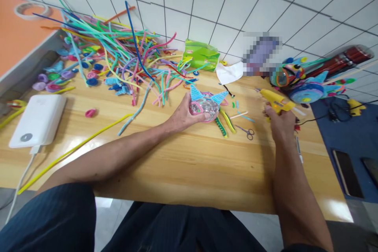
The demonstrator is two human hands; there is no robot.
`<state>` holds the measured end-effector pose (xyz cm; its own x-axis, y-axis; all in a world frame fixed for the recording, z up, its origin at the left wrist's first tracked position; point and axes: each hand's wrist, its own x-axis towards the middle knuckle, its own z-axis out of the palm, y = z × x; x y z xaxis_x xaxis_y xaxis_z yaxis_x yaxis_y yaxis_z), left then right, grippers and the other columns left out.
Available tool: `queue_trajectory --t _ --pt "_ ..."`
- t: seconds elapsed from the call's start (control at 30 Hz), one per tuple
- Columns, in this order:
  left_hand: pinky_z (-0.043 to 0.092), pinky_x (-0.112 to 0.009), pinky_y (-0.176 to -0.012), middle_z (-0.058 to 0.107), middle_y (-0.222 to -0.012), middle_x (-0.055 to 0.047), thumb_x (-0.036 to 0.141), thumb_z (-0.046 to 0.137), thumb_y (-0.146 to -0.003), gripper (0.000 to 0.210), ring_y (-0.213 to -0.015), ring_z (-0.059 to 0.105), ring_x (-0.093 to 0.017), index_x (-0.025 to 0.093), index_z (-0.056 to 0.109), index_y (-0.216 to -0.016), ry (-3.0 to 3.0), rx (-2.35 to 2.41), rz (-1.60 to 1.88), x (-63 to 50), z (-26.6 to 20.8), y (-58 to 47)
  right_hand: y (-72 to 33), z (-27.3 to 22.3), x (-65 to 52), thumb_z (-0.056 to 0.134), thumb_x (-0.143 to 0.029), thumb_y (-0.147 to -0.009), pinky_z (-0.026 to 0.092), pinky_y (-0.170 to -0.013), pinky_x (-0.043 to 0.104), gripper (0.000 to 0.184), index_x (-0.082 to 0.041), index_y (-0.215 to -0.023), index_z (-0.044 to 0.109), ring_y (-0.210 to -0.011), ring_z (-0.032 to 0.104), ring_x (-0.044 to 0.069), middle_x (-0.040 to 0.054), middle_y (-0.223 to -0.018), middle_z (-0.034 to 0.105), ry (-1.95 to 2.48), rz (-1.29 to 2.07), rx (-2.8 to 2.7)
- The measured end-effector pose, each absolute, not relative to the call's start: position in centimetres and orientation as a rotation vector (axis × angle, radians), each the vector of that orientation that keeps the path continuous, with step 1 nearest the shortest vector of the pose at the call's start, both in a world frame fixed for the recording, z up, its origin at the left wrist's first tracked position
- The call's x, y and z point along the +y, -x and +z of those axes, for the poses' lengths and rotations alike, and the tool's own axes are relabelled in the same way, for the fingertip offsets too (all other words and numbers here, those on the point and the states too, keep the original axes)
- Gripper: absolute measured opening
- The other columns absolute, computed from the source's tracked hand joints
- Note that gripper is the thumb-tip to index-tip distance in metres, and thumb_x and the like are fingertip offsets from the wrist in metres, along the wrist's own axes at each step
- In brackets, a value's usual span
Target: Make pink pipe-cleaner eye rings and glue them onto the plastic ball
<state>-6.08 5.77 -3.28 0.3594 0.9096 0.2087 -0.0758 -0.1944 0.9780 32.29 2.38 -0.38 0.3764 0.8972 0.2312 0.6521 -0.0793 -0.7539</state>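
My left hand (185, 115) is closed around the edge of a round craft piece (209, 107), silvery and clear with pink trim. Two blue pipe-cleaner triangles stand up from its top like ears. On the right, my right hand (280, 122) grips a yellow hot glue gun (274, 100) by its handle, nozzle pointing to the upper left. Green-and-yellow handled pliers (226, 122) lie just below the craft piece, partly hidden by it. Small scissors (247, 132) rest between my two hands, beside some short cut bits of pipe cleaner.
Tangled pipe cleaners (118, 43) heap up at the back left. A white power bank (38, 120) sits far left, its cable over the front edge. A green packet (201, 55) leans at the wall. Finished colourful crafts (307, 91) and a red thermos (339, 61) are at the right.
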Motion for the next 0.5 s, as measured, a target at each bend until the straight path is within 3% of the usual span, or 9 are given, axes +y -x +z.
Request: queue_trajectory --t 0.13,0.27,0.5 --pt "0.061 -0.052 -0.116 0.067 -0.152 -0.017 0.062 0.098 -0.074 0.090 -0.138 0.071 -0.036 0.024 0.049 -0.139 -1.501 0.773 1.091 5.8 -3.4 6.1 -27.9 2.5 -0.7 0.087 -0.045 -0.087 0.064 -0.075 0.044 0.022 -0.028 -0.099 0.080 -0.076 0.074 0.024 0.0062 -0.110 0.086 1.525 0.578 -1.315" --pt "0.062 -0.052 -0.114 0.067 -0.148 -0.016 0.064 0.099 -0.072 0.094 -0.134 0.071 -0.035 0.023 0.049 -0.140 -1.524 0.798 1.077 5.8 -3.8 6.3 -24.5 3.2 -3.2 0.095 -0.046 -0.083 0.065 -0.069 0.038 0.026 -0.030 -0.099 0.084 -0.078 0.077 0.024 0.0022 -0.097 0.086 1.474 0.705 -1.411" --pt "0.061 -0.055 -0.115 0.068 -0.148 -0.016 0.058 0.101 -0.075 0.090 -0.134 0.072 -0.035 0.023 0.049 -0.140 -1.458 0.764 1.072 5.7 -4.1 6.2 -22.0 2.6 -3.8 0.082 -0.047 -0.100 0.069 -0.083 0.038 0.021 -0.030 -0.112 0.084 -0.095 0.081 0.025 0.0033 -0.105 0.086 1.406 0.762 -1.745"
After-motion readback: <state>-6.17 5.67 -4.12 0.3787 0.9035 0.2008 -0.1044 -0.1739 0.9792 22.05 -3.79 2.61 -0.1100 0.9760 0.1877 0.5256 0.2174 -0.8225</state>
